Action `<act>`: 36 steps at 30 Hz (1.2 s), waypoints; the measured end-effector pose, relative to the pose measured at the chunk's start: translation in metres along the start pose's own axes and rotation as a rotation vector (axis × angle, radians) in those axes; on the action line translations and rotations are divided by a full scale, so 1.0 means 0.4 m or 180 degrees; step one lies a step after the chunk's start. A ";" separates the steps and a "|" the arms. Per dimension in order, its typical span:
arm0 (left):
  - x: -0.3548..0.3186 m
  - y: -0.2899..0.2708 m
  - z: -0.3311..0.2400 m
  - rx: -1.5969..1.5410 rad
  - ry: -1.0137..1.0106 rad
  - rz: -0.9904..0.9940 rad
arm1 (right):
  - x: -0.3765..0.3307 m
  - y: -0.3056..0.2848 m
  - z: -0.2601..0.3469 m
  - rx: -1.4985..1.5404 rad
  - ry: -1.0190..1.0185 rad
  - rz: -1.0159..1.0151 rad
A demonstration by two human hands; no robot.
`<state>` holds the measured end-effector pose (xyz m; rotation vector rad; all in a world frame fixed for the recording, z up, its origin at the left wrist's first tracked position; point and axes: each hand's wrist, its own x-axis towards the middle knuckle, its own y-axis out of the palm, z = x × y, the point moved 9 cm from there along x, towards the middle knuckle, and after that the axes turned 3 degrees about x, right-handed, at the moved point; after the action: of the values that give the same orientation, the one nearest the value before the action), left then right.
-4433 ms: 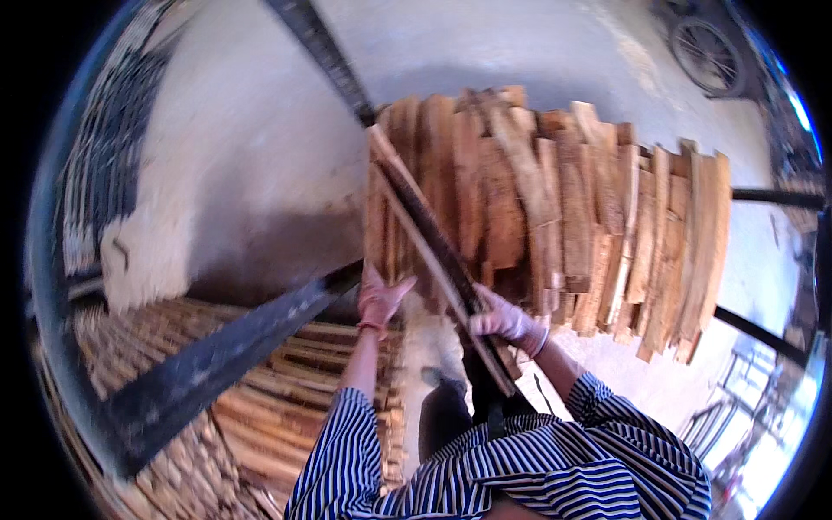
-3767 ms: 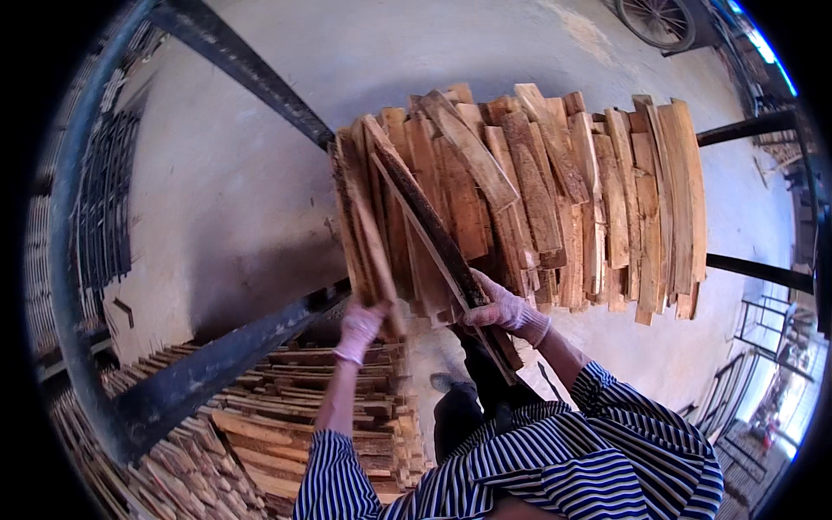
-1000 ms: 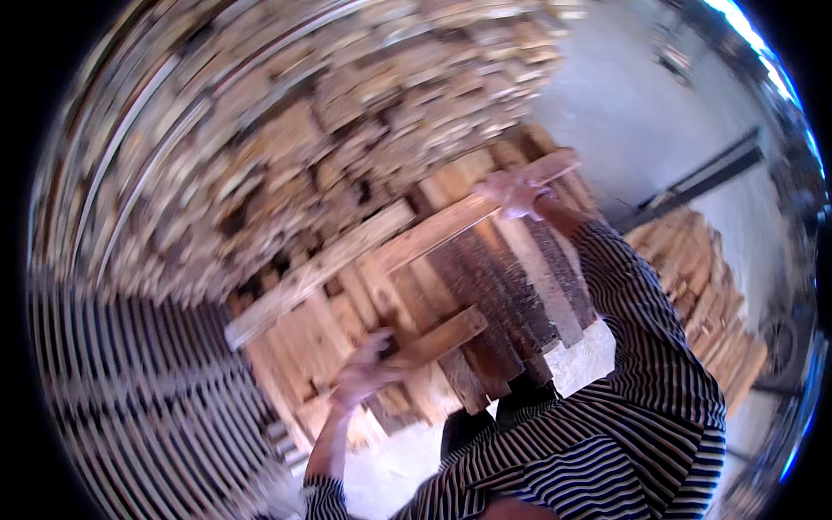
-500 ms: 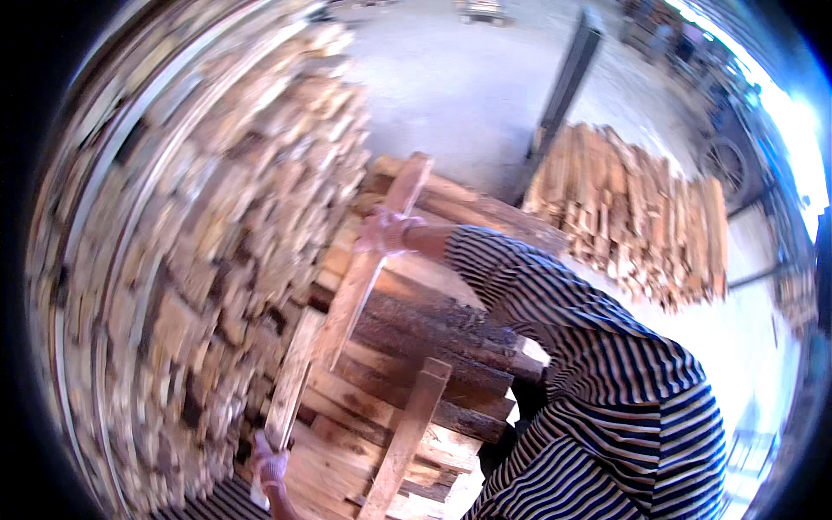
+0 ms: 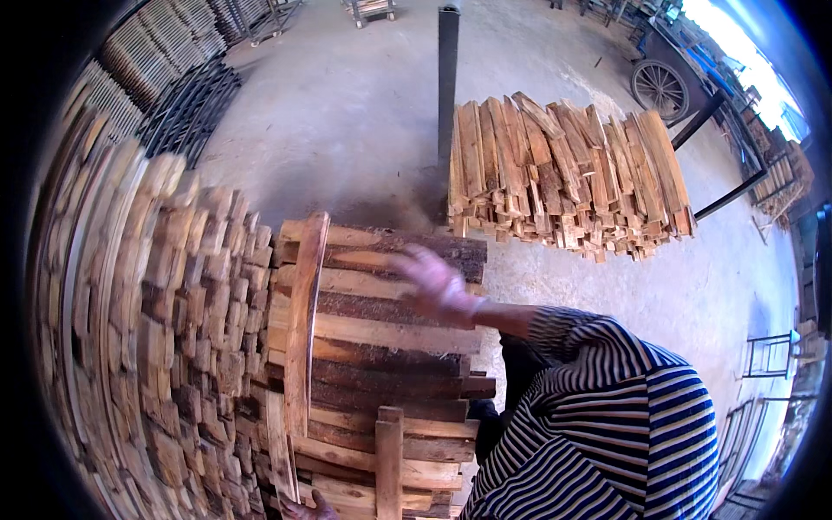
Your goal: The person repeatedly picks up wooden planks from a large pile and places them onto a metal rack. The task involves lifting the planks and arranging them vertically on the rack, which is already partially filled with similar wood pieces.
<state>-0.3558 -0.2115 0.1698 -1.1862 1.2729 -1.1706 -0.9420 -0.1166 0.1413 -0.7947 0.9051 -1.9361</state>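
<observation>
My right hand [image 5: 432,279], in a pale pinkish glove, is raised over a stack of rough wooden slats [image 5: 390,334]. Its fingers are stretched out, blurred by motion, with nothing in them. Left of it a long wooden board [image 5: 303,321] lies across the slats, apart from the hand. At the lower edge my left hand [image 5: 308,510], partly cut off, has its fingers and thumb around the near end of another narrow board [image 5: 279,446]. A shorter board [image 5: 389,459] lies crosswise on the near part of the stack.
A tall wall of piled wood [image 5: 186,347] stands close on the left. Beyond the stack are a dark upright post [image 5: 447,87] and another wood pile [image 5: 563,173]. A spoked wheel [image 5: 660,89] stands at the far right, and dark metal racks [image 5: 186,108] at the far left.
My right hand has let go of the long board and moved right, away from it. The long board stays across the slats. The view has turned, and my left hand sits lower in it.
</observation>
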 end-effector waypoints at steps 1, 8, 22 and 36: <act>-0.027 -0.032 -0.066 -0.0233 -0.0047 -0.0026 | 0.020 -0.054 -0.099 0.0079 0.0542 -0.0117; -0.009 -0.070 -1.051 -0.2907 0.1226 0.0905 | -0.203 -0.085 -0.809 0.0884 0.2592 0.0470; -0.009 0.966 -2.482 0.0334 0.2427 0.2004 | -0.098 -0.152 -1.210 0.1900 0.2356 0.0239; -0.026 1.124 -2.263 -0.2514 0.1589 0.4168 | 0.224 -0.139 -1.446 0.4859 0.3505 -0.0079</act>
<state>-1.2751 -0.1601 -0.2477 -0.2600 2.4350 0.0870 -1.4625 -0.0040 -0.1082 1.2049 -0.2668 -2.2717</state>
